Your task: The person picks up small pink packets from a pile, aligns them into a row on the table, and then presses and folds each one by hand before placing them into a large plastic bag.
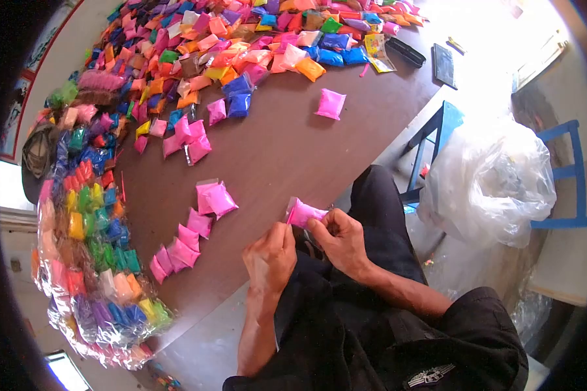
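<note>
A small pink packet with a clear plastic edge is pinched between both hands above my lap, by the table's near edge. My left hand is closed at the packet's left end. On its right end my right hand grips with thumb and fingers curled. Left of the hands, several pink packets lie in a slanting row on the brown table. Another pink group lies farther back, and a single pink packet sits apart toward the right.
A big heap of colourful packets covers the table's far side. Clear bags of mixed-colour packets line the left. A black tray and a dark flat device lie far right. A large clear plastic bag rests on a blue chair.
</note>
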The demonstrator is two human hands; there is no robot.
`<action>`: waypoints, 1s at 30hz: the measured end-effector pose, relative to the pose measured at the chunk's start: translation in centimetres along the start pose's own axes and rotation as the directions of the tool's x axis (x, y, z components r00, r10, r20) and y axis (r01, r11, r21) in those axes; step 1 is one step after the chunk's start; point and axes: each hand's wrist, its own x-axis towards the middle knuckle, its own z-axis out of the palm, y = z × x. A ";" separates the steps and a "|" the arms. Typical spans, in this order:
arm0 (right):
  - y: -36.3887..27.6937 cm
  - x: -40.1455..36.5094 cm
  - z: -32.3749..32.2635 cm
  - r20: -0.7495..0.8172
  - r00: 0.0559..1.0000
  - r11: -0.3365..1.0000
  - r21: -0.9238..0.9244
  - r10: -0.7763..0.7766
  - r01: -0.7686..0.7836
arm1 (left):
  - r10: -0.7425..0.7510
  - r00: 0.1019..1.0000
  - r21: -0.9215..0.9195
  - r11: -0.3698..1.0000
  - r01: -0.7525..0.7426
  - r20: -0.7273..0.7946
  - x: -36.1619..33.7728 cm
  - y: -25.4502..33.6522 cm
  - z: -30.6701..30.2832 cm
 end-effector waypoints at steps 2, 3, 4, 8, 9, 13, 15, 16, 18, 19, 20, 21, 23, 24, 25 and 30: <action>0.0 0.1 0.2 0.004 1.000 1.000 0.012 -0.010 0.010 | -0.028 1.000 0.036 0.999 0.027 0.014 0.2 -0.6 0.5; 0.3 0.1 0.3 0.004 1.000 1.000 0.022 -0.005 0.005 | -0.013 1.000 0.050 0.999 0.012 0.013 0.2 -0.8 0.5; 0.4 0.1 0.3 0.006 1.000 1.000 0.030 -0.003 0.002 | 0.001 1.000 0.063 0.998 -0.002 0.011 0.3 -1.0 0.5; 0.5 -0.1 0.0 0.003 1.000 1.000 0.022 0.019 -0.019 | 0.019 0.999 -0.004 1.000 -0.019 -0.037 0.1 -0.4 -0.2; 0.6 0.0 0.0 0.000 1.000 1.000 0.018 0.012 -0.012 | 0.034 0.999 -0.003 0.999 -0.034 -0.024 0.1 -0.3 0.0; 0.0 0.0 0.3 0.006 0.999 0.999 0.002 -0.037 0.037 | 0.052 0.999 0.067 0.996 -0.052 0.010 0.5 -0.7 0.4; 0.0 0.0 0.2 0.010 1.000 1.000 0.010 -0.010 0.010 | 0.051 0.999 0.083 0.995 -0.051 0.007 0.7 -0.9 0.3; 0.1 0.0 0.2 0.010 1.000 1.000 0.014 0.004 -0.004 | 0.057 0.998 0.067 0.996 -0.056 -0.002 0.7 -1.2 0.2; 0.5 0.0 0.1 0.013 1.000 0.999 0.042 0.003 -0.004 | 0.081 0.997 0.043 0.996 -0.081 -0.012 0.7 -0.9 0.1; 0.7 -0.1 0.0 0.015 1.000 0.998 0.055 0.005 -0.006 | 0.097 0.995 0.036 0.995 -0.096 -0.017 0.6 -0.4 -0.4; 0.8 -0.2 0.1 0.009 1.000 0.999 0.047 -0.002 0.002 | 0.110 0.994 0.031 0.994 -0.109 -0.024 0.4 -0.1 -0.6; 0.8 -0.2 0.2 0.006 1.000 0.999 0.041 -0.011 0.011 | 0.085 0.996 0.037 0.996 -0.086 0.013 0.3 -0.3 -0.5; 0.7 0.0 0.5 0.009 1.000 0.999 0.037 -0.025 0.025 | 0.036 0.996 0.056 0.998 -0.040 0.078 0.2 -0.9 0.1; 0.6 0.0 0.4 0.013 1.000 0.999 0.036 -0.025 0.024 | 0.033 0.998 0.059 0.998 -0.036 0.062 0.4 -1.2 0.3; 0.5 0.0 0.4 0.016 1.000 0.999 0.034 -0.025 0.024 | 0.029 0.999 0.060 0.998 -0.032 0.046 0.8 -1.5 0.5; 0.3 -0.1 0.1 0.017 1.000 0.999 0.036 0.023 -0.023 | 0.006 0.999 0.006 1.000 -0.007 0.044 1.7 -0.4 0.2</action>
